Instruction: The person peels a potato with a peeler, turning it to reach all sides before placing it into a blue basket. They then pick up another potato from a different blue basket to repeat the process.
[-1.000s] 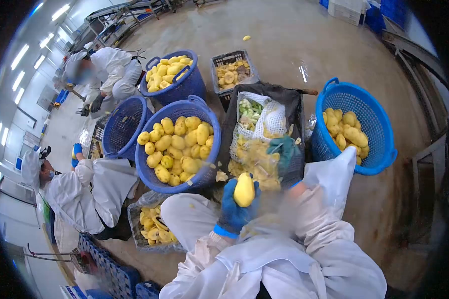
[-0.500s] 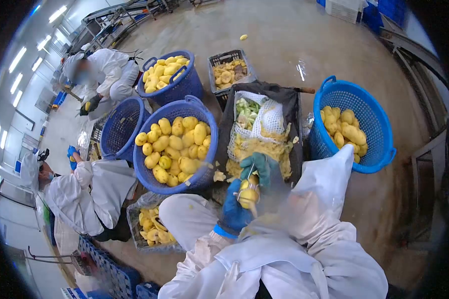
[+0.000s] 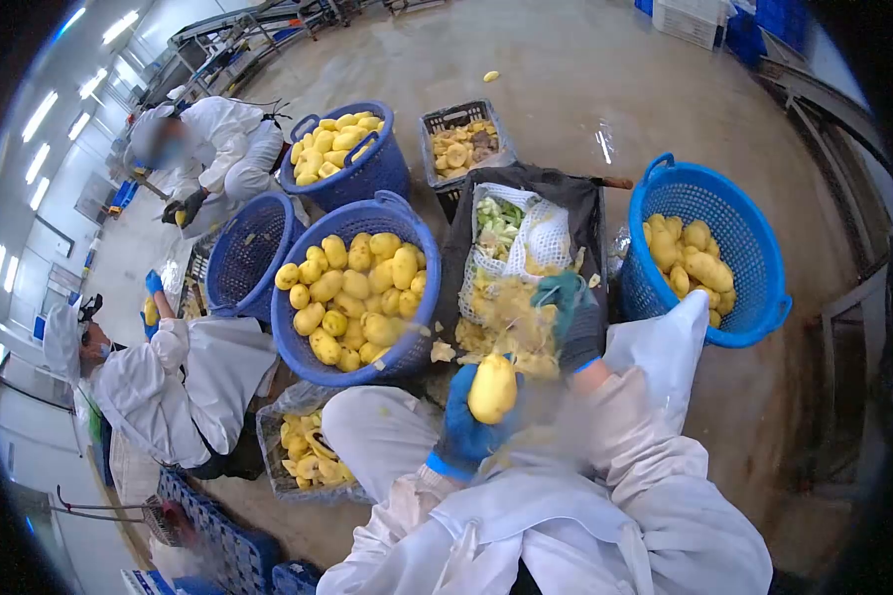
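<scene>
My left hand (image 3: 469,421), in a blue glove, is closed around a peeled yellow potato (image 3: 492,389), held upright in front of my apron. My right hand (image 3: 569,315), in a green glove with a dark cuff, is up and right of the potato, apart from it and smeared by motion. Its fingers look curled; the peeler seen in it a moment earlier is hard to make out now. Beneath the hands stands a black-lined crate (image 3: 453,260) holding potato peelings (image 3: 511,317), green scraps and white netting.
Left of the crate stands a purple basket of yellow potatoes (image 3: 300,349), with another full basket (image 3: 387,171) behind. A blue basket (image 3: 764,268) with potatoes is at right. A crate of peelings (image 3: 313,456) sits by my knee. Two co-workers (image 3: 169,397) (image 3: 223,139) are at left.
My right hand has moved up and away from the potato, over the peelings. The potato now shows whole in my left hand, without the peeler against it.
</scene>
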Demonstrator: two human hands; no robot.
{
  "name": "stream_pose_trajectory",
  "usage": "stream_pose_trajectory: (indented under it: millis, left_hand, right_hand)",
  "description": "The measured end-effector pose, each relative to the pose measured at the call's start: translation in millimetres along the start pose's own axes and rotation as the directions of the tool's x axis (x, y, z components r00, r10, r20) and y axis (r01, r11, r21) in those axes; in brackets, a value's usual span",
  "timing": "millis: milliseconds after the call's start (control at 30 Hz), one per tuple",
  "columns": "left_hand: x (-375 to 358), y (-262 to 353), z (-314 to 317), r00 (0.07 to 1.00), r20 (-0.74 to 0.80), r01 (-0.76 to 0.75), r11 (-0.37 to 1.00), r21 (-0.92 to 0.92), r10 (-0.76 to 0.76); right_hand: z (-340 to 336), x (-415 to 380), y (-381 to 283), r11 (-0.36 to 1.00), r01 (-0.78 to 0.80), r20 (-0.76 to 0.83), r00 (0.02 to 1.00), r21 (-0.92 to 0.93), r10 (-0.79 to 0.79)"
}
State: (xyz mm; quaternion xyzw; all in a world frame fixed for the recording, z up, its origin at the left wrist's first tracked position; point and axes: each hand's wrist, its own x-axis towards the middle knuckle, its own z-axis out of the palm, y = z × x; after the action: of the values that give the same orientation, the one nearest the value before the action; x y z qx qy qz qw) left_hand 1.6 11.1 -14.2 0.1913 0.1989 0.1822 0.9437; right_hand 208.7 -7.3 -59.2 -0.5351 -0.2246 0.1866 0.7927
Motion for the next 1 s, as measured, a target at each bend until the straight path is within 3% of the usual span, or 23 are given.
stream_pose_trajectory:
  millis: [33, 100, 167, 200, 300, 400, 433, 467, 567, 600, 700, 733, 833, 867, 967, 1000]
  left_hand:
    - [-2.2, 6.4, 13.0, 0.994, -0.048, 0.084, 0.971, -0.223, -0.096]
    - [-6.6, 9.6, 29.3, 0.99, -0.028, 0.127, 0.953, -0.275, -0.14]
    - [-5.9, 7.2, 22.7, 0.993, 0.012, 0.12, 0.989, -0.089, -0.119]
    - [-7.9, 5.4, 19.6, 0.993, 0.029, 0.114, 0.994, 0.006, -0.114]
    - [-15.1, 2.2, 18.7, 1.0, 0.031, -0.006, 0.959, 0.282, -0.003]
    - [-12.7, 4.9, 11.7, 0.974, 0.126, -0.224, 0.737, 0.637, 0.187]
    - [-11.9, 5.9, 14.5, 0.97, 0.116, -0.233, 0.686, 0.69, 0.214]
    - [-13.2, 6.7, 18.8, 0.968, 0.101, -0.226, 0.634, 0.74, 0.228]
    - [-9.2, 8.5, 25.5, 0.947, 0.185, -0.286, 0.429, 0.857, 0.263]
    - [-12.2, 8.5, 27.6, 0.931, 0.221, -0.322, 0.37, 0.872, 0.291]
    - [-9.6, 13.8, 26.8, 0.881, 0.281, -0.394, 0.261, 0.881, 0.381]
    - [-13.2, 9.5, 24.7, 0.872, 0.276, -0.396, 0.252, 0.883, 0.404]
    - [-9.9, 10.6, 32.2, 0.813, 0.399, -0.443, 0.005, 0.897, 0.425]
    - [-10.4, 10.4, 31.8, 0.818, 0.371, -0.424, 0.026, 0.905, 0.439]
    - [-15.3, 19.0, 31.9, 0.785, 0.449, -0.406, -0.193, 0.893, 0.427]
    - [-15.5, 17.8, 29.9, 0.782, 0.44, -0.409, -0.17, 0.897, 0.44]
  right_hand:
    - [1.0, -0.1, -13.4, 0.994, -0.028, -0.037, 0.999, 0.108, 0.032]
    - [8.0, -6.6, -41.1, 0.959, -0.126, -0.024, 0.99, 0.255, 0.136]
    - [19.8, -19.2, -56.6, 0.905, -0.261, 0.063, 0.965, 0.336, 0.254]
    - [22.3, -24.4, -60.2, 0.771, -0.376, 0.143, 0.924, 0.515, 0.355]
    - [6.4, -10.3, -5.8, 0.991, -0.082, 0.185, 0.981, 0.108, 0.061]
    - [-22.2, 20.1, 8.1, 0.864, -0.167, 0.222, 0.973, 0.475, 0.066]
    - [-5.8, 2.6, -36.8, 0.989, -0.029, 0.212, 0.977, 0.148, -0.003]
    - [11.4, -14.4, -83.2, 0.973, 0.114, 0.2, 0.977, -0.201, -0.073]
    - [22.4, -24.7, -55.0, 0.935, -0.214, 0.262, 0.955, 0.285, 0.138]
    - [14.9, -12.6, -41.1, 0.982, -0.116, 0.149, 0.984, 0.146, 0.094]
    - [-1.7, 3.3, -46.2, 0.945, -0.157, 0.015, 0.987, 0.286, 0.16]
    - [-0.6, -7.1, -49.8, 0.949, -0.213, 0.066, 0.977, 0.232, 0.203]
    - [28.7, -23.3, -61.3, 0.838, -0.454, 0.181, 0.89, 0.303, 0.418]
    - [19.5, -18.6, -40.8, 0.846, -0.442, 0.212, 0.895, 0.298, 0.393]
    - [-0.1, -6.8, -17.0, 0.786, -0.426, 0.198, 0.904, 0.447, 0.378]
    - [9.3, -16.4, -37.9, 0.93, -0.326, 0.114, 0.944, 0.168, 0.31]
